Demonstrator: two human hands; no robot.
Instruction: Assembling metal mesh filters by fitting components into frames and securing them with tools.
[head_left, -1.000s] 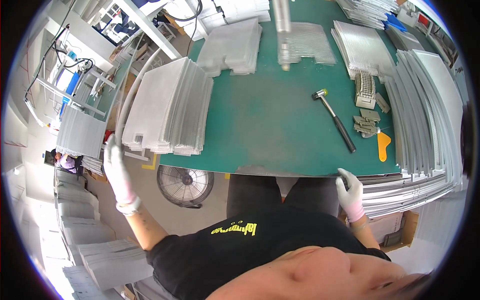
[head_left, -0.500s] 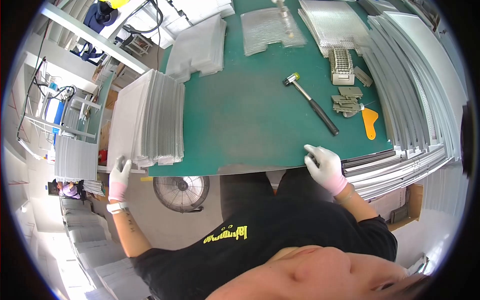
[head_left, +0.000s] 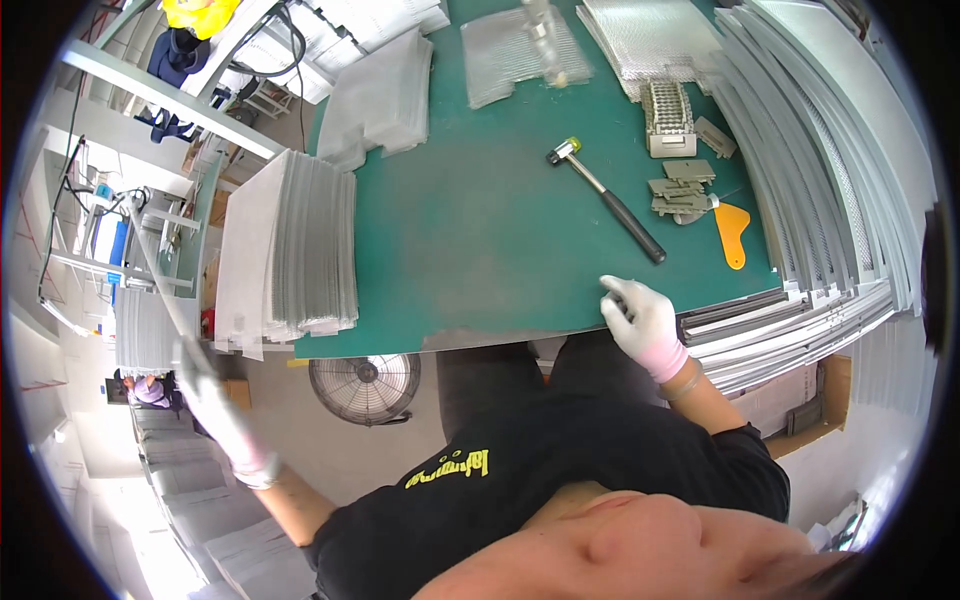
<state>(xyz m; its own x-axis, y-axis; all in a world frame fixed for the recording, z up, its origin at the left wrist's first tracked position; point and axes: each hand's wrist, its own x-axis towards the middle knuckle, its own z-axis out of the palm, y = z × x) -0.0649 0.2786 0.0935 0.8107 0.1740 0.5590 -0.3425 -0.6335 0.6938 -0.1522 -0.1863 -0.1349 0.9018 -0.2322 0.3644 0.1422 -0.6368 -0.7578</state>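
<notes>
My left hand (head_left: 212, 405), in a white glove and smeared by motion, is out left of the table. It is closed on a thin pale panel (head_left: 155, 255), seen nearly edge-on and slanting up and away. Nearest to that hand, a thick stack of whitish flat panels (head_left: 262, 245) stands at the table's left edge. My right hand (head_left: 643, 322), also gloved, hovers at the front edge with thumb and fingers slightly apart and nothing visible between them. Beyond it lies a two-faced mallet (head_left: 610, 205) with a black grip.
On the green table (head_left: 460, 230) lie grey plastic pieces (head_left: 683, 185), a ribbed grey block (head_left: 668, 118) and an orange scraper (head_left: 733, 235). Clear sheets (head_left: 375, 100) are stacked at the back. Long grey strips (head_left: 800, 150) line the right side. A floor fan (head_left: 365, 388) stands below.
My left hand has swung down and outward from the panel stack, with a thin panel now in it. The right hand stays near the front edge. The view has shifted slightly.
</notes>
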